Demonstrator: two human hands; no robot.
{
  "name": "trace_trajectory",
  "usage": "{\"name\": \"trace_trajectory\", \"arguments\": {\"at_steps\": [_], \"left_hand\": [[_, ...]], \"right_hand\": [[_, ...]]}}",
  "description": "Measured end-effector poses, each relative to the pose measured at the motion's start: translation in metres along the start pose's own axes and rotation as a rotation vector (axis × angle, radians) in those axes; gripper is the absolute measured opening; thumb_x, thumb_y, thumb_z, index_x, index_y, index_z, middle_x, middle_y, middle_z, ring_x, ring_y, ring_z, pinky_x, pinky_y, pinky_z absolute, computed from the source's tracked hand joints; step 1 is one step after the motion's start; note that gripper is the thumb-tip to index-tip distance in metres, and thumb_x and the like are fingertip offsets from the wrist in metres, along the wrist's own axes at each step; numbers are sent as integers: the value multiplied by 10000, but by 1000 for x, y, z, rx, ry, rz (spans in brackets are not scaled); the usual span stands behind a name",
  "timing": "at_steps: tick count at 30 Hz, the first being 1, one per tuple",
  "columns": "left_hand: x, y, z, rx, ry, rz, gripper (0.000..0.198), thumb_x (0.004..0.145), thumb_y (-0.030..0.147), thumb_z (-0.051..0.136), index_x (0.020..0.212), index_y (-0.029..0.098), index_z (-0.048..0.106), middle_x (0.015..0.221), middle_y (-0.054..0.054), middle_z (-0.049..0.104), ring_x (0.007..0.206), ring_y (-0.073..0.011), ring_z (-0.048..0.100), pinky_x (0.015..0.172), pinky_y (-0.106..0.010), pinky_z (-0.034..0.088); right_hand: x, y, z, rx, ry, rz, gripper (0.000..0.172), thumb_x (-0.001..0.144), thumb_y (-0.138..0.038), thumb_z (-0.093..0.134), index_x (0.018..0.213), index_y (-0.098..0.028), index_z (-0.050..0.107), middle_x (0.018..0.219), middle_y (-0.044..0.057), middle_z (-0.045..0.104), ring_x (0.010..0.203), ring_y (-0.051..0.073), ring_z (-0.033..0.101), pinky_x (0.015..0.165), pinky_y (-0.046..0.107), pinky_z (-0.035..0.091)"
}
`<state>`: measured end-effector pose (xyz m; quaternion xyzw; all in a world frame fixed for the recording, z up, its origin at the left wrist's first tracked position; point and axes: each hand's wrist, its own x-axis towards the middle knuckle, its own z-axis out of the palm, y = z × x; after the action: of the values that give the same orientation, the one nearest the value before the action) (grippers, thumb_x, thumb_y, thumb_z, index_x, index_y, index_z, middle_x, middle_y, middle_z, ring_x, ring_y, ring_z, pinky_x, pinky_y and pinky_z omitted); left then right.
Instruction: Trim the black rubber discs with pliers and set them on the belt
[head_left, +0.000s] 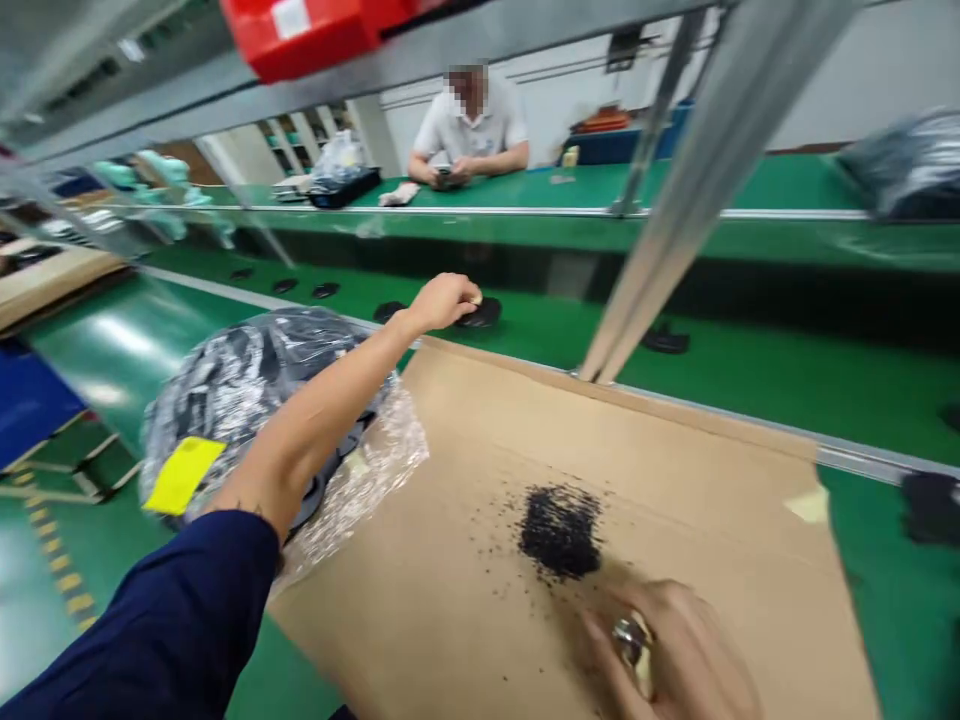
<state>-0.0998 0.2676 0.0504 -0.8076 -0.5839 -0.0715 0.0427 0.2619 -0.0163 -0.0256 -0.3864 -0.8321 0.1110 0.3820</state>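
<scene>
My left hand (448, 300) reaches far forward over the green belt, its fingers closed at the edge of a flat, rounded black part (484, 314). A pale covering shows on one fingertip. At the lower right, my right hand (679, 650) is blurred, with its fingers curled around a small shiny metal object (630, 634) whose kind I cannot make out. Just beyond that hand lies a heap of tiny black pieces (559, 532), some scattered loose around it on the brown cardboard sheet (450, 560).
Beneath my left arm lies a clear plastic bag (240, 370) of black parts, with a yellow label (185, 474). More black parts (325, 291) sit along the green belt (750, 370). A slanted metal post (697, 190) rises beyond the cardboard. Across the belt sits a person (472, 130).
</scene>
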Motion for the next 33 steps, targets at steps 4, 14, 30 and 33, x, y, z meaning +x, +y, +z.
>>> {"name": "trace_trajectory", "arguments": {"at_steps": [4, 14, 30, 33], "left_hand": [[6, 7, 34, -10, -58, -60, 179, 865, 162, 571, 914, 179, 743, 926, -74, 744, 935, -242, 691, 860, -316, 514], [-31, 73, -8, -85, -302, 146, 256, 940, 310, 526, 1064, 206, 724, 1081, -69, 760, 1019, -241, 695, 875, -292, 531], [39, 292, 56, -222, -218, 140, 502, 1059, 382, 463, 1481, 109, 472, 1613, -217, 411, 1527, -339, 378, 1245, -466, 351], [60, 303, 66, -174, -179, 5, 489, 1038, 422, 543, 1443, 148, 518, 1538, -189, 492, 1420, -336, 500, 1170, -553, 433]], "right_hand": [[3, -10, 1, -47, 15, 10, 191, 949, -147, 608, 1139, -169, 606, 910, 79, 631, 799, 204, 582, 672, 324, 455], [-6, -25, 1, -128, -111, -2, 417, 850, -122, 611, 1257, -209, 578, 1007, 91, 635, 926, 253, 520, 796, 401, 466], [-7, -39, 1, -281, -428, -159, 366, 914, -389, 725, 1199, -199, 598, 1065, 58, 659, 971, 223, 524, 889, 382, 414], [-15, -36, 10, -321, -377, -182, 339, 887, -412, 744, 1114, -199, 609, 1002, 38, 661, 929, 216, 526, 849, 382, 418]]}}
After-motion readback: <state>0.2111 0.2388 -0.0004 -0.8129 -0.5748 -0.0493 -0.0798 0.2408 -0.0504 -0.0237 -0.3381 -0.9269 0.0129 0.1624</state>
